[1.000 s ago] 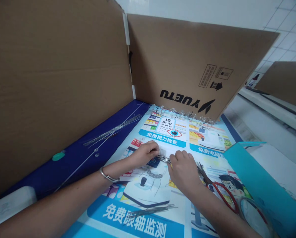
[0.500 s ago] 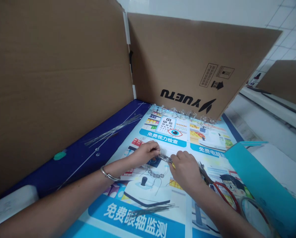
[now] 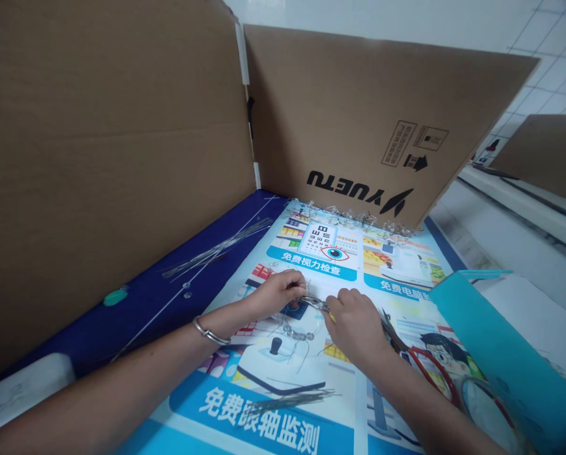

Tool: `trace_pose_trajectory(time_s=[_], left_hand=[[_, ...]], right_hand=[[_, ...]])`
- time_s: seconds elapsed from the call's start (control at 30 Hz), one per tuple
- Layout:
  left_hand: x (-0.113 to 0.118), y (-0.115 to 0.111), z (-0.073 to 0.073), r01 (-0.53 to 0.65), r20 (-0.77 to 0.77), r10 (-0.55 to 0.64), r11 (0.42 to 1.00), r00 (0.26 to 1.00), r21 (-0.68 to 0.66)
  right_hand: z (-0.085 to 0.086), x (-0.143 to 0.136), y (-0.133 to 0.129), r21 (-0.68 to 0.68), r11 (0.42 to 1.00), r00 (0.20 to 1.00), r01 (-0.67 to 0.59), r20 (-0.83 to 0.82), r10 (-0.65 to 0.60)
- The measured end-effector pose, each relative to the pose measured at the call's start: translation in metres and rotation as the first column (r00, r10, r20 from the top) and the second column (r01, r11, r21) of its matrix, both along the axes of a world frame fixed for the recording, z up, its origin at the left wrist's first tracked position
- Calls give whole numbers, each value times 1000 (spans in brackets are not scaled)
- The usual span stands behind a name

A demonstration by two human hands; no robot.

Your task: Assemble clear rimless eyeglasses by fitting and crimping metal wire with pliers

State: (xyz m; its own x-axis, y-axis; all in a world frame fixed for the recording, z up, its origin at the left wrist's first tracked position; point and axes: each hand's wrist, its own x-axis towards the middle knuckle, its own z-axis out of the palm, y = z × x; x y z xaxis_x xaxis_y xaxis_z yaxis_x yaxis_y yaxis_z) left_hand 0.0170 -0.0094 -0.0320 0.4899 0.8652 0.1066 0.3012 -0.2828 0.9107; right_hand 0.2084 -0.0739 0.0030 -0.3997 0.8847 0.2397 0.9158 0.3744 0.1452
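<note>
Nearest of all, we have the left hand (image 3: pixel 283 294) pinched thumb to forefinger, apparently on a thin piece (image 3: pixel 307 289) of wire or clear stuff, too small for us to be sure. Against those fingertips lies the metal nose of the pliers (image 3: pixel 316 303), and the right hand (image 3: pixel 356 319) has its fingers wrapped around the handles.

What has changed is slight. A second ago a pale, square patch showed just beyond the left fingertips; now we make out little more than a fine glint there, and a touch more yellow handle shows by the right fingers. Both hands sit almost where they sat. We judge that the piece may have been turned a little within the same grip, and that the work at the pliers' tip is not yet let go.

Just below the left fingers, toward us, a clear beaded strand (image 3: pixel 297 335) lies on the printed sheet (image 3: pixel 360 392), with a bundle of wires (image 3: pixel 295 400) below that again. To the right of the right-hand fingers are red-handled scissors (image 3: pixel 427 366), partly behind the forearm. Well beyond the left fingers, up and to the left, more wires (image 3: pixel 221 248) lie crossed; farthest off, small clear pieces (image 3: pixel 359 219) line the foot of the cardboard panel (image 3: pixel 349 120).
</note>
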Motion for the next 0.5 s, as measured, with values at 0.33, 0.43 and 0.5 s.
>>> trace_pose_trajectory(time_s=[0.33,0.43,0.5], left_hand=[[-3,1,8,80,-95,-65,982,993,171],[-4,1,10,105,-119,-82,975,990,196],[-4,2,10,123,-129,-97,971,987,206]], right_hand=[[5,2,2,18,998,998,-54,43,53],[4,3,3,43,996,994,-83,69,80],[3,4,3,68,993,992,-98,85,92]])
